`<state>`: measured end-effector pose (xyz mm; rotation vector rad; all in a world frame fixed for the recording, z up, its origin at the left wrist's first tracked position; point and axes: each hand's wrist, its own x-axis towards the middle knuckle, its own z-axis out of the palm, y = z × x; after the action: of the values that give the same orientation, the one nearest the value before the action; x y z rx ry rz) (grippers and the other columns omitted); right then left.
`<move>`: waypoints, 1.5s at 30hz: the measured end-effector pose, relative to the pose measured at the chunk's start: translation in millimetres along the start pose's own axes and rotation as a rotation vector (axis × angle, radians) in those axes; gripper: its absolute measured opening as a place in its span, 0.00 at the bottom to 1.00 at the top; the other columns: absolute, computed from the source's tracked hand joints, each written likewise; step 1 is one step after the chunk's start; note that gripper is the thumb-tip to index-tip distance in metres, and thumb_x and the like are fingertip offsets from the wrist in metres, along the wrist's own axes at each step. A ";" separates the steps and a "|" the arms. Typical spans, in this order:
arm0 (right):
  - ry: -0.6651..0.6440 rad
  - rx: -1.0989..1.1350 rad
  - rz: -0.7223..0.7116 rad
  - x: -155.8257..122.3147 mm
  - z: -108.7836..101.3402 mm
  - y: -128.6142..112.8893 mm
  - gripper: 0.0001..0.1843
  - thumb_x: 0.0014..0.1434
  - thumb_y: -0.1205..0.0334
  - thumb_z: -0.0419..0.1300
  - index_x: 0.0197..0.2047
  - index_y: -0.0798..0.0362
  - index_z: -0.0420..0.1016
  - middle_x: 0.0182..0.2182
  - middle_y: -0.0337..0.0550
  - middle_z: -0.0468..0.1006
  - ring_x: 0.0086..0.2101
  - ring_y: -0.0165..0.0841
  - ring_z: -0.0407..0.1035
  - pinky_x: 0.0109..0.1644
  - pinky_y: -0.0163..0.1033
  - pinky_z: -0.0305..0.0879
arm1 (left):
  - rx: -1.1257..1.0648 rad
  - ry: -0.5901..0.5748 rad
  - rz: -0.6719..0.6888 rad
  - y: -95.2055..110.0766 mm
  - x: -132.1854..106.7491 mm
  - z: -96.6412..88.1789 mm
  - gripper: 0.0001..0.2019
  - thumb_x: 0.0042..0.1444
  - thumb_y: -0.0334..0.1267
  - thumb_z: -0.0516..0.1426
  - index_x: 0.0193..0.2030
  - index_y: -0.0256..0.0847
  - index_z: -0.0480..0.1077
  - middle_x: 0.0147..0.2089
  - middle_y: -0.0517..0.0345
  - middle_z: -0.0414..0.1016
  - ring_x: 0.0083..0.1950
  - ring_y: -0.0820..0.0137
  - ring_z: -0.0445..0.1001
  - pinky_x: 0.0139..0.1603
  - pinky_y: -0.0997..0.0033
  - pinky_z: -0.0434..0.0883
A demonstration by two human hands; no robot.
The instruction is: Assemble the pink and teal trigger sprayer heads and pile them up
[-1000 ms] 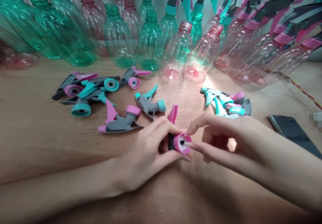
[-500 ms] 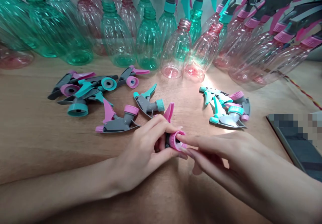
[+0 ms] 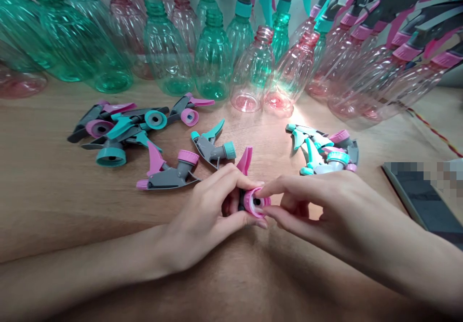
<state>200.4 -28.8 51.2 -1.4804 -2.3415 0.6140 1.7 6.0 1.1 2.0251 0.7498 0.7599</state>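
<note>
Between my hands is a pink-and-grey trigger spray head (image 3: 257, 201), its ringed collar facing right and its pink trigger sticking up. My left hand (image 3: 204, 216) is closed around its grey body, which is mostly hidden by the fingers. The thumb and index finger of my right hand (image 3: 321, 206) pinch at the collar's open end, where a dark hole shows in a pale centre. Close to my left hand lie another pink-and-grey spray head (image 3: 170, 172) and a teal-and-grey spray head (image 3: 214, 146).
A pile of spray heads (image 3: 123, 126) lies at left, a smaller pile (image 3: 321, 150) at right. Clear pink and green bottles (image 3: 213, 54) line the back, several at right with spray heads fitted (image 3: 365, 32). A dark phone-like slab (image 3: 408, 187) and twisted wire (image 3: 430, 129) are at right.
My right hand has shifted up slightly, and its index finger has bent and drawn back from over the collar opening. The opening shows more. My left hand stays nearly in place.
</note>
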 end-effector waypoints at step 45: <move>0.053 0.024 -0.220 7.9 3.1 10.5 0.09 0.62 0.66 0.56 0.35 0.54 0.78 0.27 0.39 0.79 0.25 0.27 0.71 0.28 0.31 0.59 | -0.064 -0.043 -0.071 2.1 1.3 -2.0 0.09 0.55 0.36 0.63 0.41 0.42 0.68 0.35 0.64 0.64 0.32 0.76 0.64 0.31 0.76 0.62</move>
<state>203.8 -18.3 43.4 -1.1924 -2.4028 0.5356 1.6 6.9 4.2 1.9411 0.7590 0.6893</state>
